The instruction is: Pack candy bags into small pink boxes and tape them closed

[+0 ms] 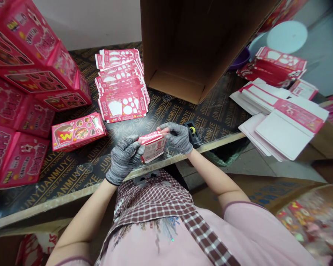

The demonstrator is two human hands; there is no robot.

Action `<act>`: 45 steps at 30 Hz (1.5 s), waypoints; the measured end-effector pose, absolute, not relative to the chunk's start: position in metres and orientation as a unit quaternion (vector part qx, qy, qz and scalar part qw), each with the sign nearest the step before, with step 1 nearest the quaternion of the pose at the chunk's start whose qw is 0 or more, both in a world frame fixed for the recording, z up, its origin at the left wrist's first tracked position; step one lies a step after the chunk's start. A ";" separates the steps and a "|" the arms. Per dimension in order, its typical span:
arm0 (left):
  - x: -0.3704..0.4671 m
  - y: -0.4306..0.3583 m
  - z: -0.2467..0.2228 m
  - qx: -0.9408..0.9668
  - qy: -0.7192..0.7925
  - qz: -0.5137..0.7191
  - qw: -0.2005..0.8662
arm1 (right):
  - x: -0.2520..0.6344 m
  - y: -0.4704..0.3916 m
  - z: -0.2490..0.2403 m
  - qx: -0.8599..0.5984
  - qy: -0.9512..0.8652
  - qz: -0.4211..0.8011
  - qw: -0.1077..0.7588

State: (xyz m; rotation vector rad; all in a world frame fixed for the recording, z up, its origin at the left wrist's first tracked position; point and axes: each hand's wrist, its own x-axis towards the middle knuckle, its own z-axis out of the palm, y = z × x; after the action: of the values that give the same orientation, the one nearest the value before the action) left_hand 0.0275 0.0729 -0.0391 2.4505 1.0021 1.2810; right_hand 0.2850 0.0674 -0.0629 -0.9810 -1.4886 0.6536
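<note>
Between my two gloved hands, near the table's front edge, is a small pink carton (pixel 153 147) standing with its end flaps upward. My left hand (pixel 124 159) grips its left side, fingers closed at the top corner. On the other side, my right hand (pixel 177 137) pinches the top right corner with bare-looking fingertips. To the left lies a closed pink box (pixel 79 132) with round windows. Behind the carton, a fanned stack of flat pink cartons (pixel 123 107) rests on the table. A black tape dispenser (pixel 192 133) sits just beyond my right hand.
Filled pink boxes (pixel 19 147) are piled high at the left. A large open cardboard box (pixel 180 48) stands at the back. Flat white-and-pink cartons (pixel 288 122) overhang the right edge. Below right, a carton holds bagged goods (pixel 313 225). The dark plywood table (pixel 80 173) has a pale front edge.
</note>
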 end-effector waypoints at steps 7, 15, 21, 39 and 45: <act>0.045 0.086 -0.038 0.892 0.300 0.338 0.019 | 0.301 0.044 -0.072 -0.403 -0.711 0.133 0.560; 0.062 0.104 -0.039 0.894 0.261 0.362 0.037 | 0.444 -0.016 -0.126 -0.787 -0.452 -0.004 0.420; 0.086 0.102 -0.070 0.911 0.267 0.313 0.030 | 0.457 -0.015 -0.161 -0.794 -0.489 0.114 0.343; 0.104 0.118 -0.066 0.887 0.301 0.344 0.063 | 0.415 -0.036 -0.184 -0.813 -0.262 0.129 0.504; 0.104 0.111 -0.064 0.889 0.315 0.331 0.041 | 0.373 -0.029 -0.132 -0.757 -0.256 0.215 0.561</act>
State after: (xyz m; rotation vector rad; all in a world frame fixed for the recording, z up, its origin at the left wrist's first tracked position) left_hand 0.1043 0.1110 -0.0640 2.7217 0.9650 1.0135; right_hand 0.3730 -0.0285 -0.1321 -1.7846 -0.6027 0.5066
